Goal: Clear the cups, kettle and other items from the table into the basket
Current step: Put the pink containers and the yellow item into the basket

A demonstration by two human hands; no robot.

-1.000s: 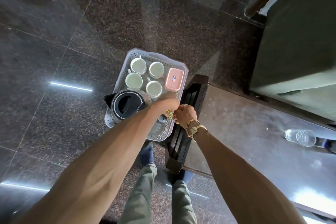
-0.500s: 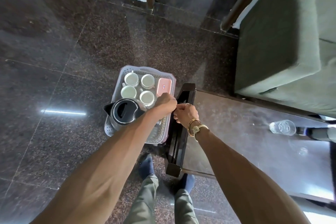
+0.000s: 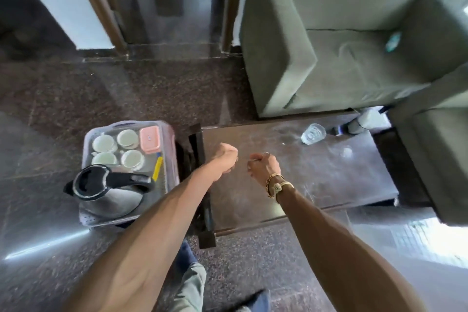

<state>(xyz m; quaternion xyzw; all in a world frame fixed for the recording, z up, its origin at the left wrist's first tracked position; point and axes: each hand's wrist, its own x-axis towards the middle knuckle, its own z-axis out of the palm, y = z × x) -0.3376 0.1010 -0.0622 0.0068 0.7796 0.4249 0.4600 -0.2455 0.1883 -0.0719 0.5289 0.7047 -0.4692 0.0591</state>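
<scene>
A grey perforated basket (image 3: 86, 140) stands on the floor by the left end of the dark table (image 3: 316, 175). In it are several white cups (image 3: 128, 138), a pink lidded box (image 3: 150, 140), a yellow stick-like item (image 3: 157, 168) and a steel kettle (image 3: 109, 191) with a black lid and handle. A clear glass (image 3: 313, 133) stands on the far side of the table. My left hand (image 3: 225, 159) hovers over the table's left end with curled fingers and nothing visible in it. My right hand (image 3: 263, 168), wearing a bracelet and a watch, hovers beside it, also curled.
A green sofa (image 3: 354, 63) stands behind the table, and another green seat (image 3: 435, 159) is at its right end. Dark items (image 3: 354, 126) lie at the table's far right corner. Polished dark stone floor surrounds the basket. My legs are below, near the table's left corner.
Both hands have come away from the basket's right rim and now hover over the table's left end. The view has tilted up towards the sofa. The yellow item now shows in the basket.
</scene>
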